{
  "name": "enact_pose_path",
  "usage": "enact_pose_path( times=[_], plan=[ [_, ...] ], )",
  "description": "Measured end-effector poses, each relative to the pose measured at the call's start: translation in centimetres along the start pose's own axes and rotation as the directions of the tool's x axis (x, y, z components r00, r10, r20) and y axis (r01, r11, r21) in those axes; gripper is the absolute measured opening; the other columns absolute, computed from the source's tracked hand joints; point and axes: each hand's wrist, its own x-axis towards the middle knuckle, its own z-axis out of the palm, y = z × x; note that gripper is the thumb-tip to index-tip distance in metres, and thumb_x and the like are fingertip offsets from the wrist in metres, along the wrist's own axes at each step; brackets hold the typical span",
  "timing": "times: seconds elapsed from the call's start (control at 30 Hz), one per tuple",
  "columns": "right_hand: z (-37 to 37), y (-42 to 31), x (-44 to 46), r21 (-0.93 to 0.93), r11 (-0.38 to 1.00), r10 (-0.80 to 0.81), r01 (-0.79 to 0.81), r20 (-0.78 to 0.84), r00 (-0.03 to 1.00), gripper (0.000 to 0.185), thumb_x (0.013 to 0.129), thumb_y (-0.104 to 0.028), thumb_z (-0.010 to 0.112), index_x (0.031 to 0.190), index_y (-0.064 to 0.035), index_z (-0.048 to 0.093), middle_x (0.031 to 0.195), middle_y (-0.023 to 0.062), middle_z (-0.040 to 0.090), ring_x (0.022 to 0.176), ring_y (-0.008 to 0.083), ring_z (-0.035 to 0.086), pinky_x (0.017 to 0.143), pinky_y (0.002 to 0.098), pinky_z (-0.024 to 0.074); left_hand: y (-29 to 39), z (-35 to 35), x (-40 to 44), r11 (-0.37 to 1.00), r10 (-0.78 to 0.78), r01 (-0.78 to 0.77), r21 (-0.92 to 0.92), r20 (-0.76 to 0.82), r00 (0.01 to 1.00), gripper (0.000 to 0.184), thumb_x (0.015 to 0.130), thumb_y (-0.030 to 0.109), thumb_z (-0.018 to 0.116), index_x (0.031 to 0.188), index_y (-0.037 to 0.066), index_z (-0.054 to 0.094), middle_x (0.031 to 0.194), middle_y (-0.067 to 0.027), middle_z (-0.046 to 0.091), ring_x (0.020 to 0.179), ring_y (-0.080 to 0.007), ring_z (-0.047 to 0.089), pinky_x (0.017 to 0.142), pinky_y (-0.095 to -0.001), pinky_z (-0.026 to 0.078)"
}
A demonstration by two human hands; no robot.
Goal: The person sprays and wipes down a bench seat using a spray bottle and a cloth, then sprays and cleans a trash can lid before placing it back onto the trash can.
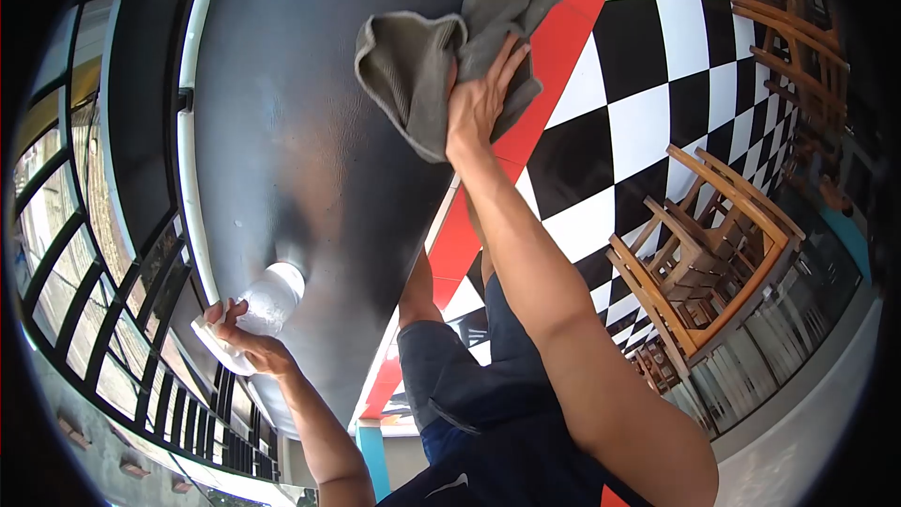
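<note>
With our left hand [249,336] we are holding a clear bottle [272,296] by its white top [221,352]. Our left fingers are curling round that top, mostly closed. The bottle is leaning over the near left part of a shiny black table [272,84], and its bottom end is pointing to the far right. We cannot tell if it is touching the table.

Our right hand [477,113] is lying on a grey cloth [408,70]. Our right fingers are stretching out long, with small gaps between them, so the hand is resting open on the cloth. The thumb is mostly hiding by a fold. The cloth is bunching up in big folds at the far right side of the table, well apart from the bottle.

To the right of the table, a red strip [587,5] is running along a black and white floor [638,131]. Farther right, some wooden chairs [732,195] are standing close together. On the left, black bars [80,319] are lining the side.
</note>
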Motion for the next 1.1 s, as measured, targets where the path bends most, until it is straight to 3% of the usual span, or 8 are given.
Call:
enact_pose_path(
  times=[0.13,0.3,0.47,0.57,0.6,0.7,0.83,1.1],
  plan=[
    [0.3,-2.3,-23.2,0.116,0.984,-0.161,0.135,0.257,0.953,0.075,0.083,-0.025,0.07,0.145,0.0041,0.039,0.151,0.0419,0.009,0.139,0.067,-0.004,0.114,0.0713,0.013,-0.5,-0.6,0.3,0.996,0.083,-0.084,0.004,0.037,0.996,0.05,0.108,0.039,0.036,0.088,-0.001,0.059,0.099,-0.0095,0.054,0.099,-0.0235,0.053,0.09,-0.039,0.044],
    [1.3,0.3,-18.6,0.031,0.985,-0.173,0.171,0.225,0.959,0.086,0.085,-0.032,0.066,0.144,0.0165,0.027,0.148,0.048,0.003,0.138,0.0681,-0.006,0.112,0.0741,0.0031,0.1,-0.4,0.1,0.994,0.005,-0.001,-0.109,0.031,0.999,0.035,0.107,0.029,0.044,0.093,-0.001,0.058,0.094,-0.0093,0.054,0.099,-0.0231,0.053,0.092,-0.0404,0.046],
    [-0.4,-2.4,12.1,-0.108,0.989,-0.112,0.099,-0.114,0.987,0.071,0.1,-0.053,0.042,0.097,0.0103,0.073,0.164,0.0159,0.013,0.145,0.0549,0.006,0.118,0.0639,0.0079,-0.9,-0.3,-1.5,0.98,0.009,-0.019,-0.197,-0.05,0.999,0.031,0.107,0.027,0.044,0.1,-0.001,0.056,0.089,-0.0094,0.055,0.093,-0.0238,0.055,0.09,-0.0409,0.047],
    [0.9,-12.6,11.6,-0.332,0.906,-0.267,0.261,0.029,0.963,0.054,0.101,-0.046,0.042,0.122,0.0031,0.052,0.162,0.0171,0.019,0.147,0.0483,0.013,0.118,0.0634,0.0132,-0.3,0.2,-1.4,0.97,-0.017,0.003,-0.244,-0.054,0.998,0.023,0.104,0.022,0.052,0.104,-0.001,0.057,0.082,-0.0078,0.056,0.09,-0.0198,0.057,0.084,-0.0363,0.047],
    [1.6,-14.5,8.4,-0.279,0.862,-0.422,0.423,0.066,0.904,0.06,0.095,-0.049,0.053,0.091,0.0072,0.075,0.165,0.0143,0.014,0.146,0.0539,0.008,0.118,0.0637,0.0097,0.1,0.3,-1.0,0.976,0.005,-0.012,-0.216,-0.032,0.999,0.021,0.102,0.019,0.055,0.104,-0.002,0.057,0.082,-0.0079,0.056,0.087,-0.0191,0.058,0.08,-0.0354,0.048],
    [0.2,-10.5,2.7,-0.347,0.746,-0.551,0.568,0.157,0.819,0.052,0.089,-0.043,0.062,0.085,0.0064,0.076,0.164,0.0114,0.017,0.147,0.0489,0.013,0.118,0.0625,0.011,7.8,1.6,4.4,0.992,0.116,-0.101,-0.076,0.247,0.962,0.013,0.09,0.01,0.068,0.089,-0.002,0.064,0.084,-0.0133,0.061,0.072,-0.027,0.061,0.068,-0.0362,0.048],
    [-1.3,2.9,3.1,-0.358,0.836,-0.376,0.415,0.177,0.91,0.051,0.086,-0.034,0.068,0.119,0.0037,0.064,0.148,0.0163,0.04,0.138,0.043,0.03,0.113,0.0573,0.0227,12.2,8.0,9.0,0.97,0.231,-0.231,-0.078,0.592,0.772,0.028,0.089,0.026,0.07,0.092,-0.001,0.066,0.096,-0.0155,0.064,0.086,-0.0351,0.061,0.073,-0.0463,0.051],
    [1.1,8.1,3.3,-0.061,0.928,-0.369,0.367,-0.036,0.929,0.058,0.089,-0.026,0.067,0.136,0.003,0.05,0.139,0.0237,0.049,0.134,0.0414,0.039,0.111,0.0519,0.0304,12.0,11.4,15.2,0.951,0.273,-0.308,-0.005,0.478,0.835,0.025,0.086,0.024,0.071,0.077,0.001,0.067,0.071,-0.0168,0.064,0.064,-0.0385,0.062,0.058,-0.0455,0.05]
  ],
)
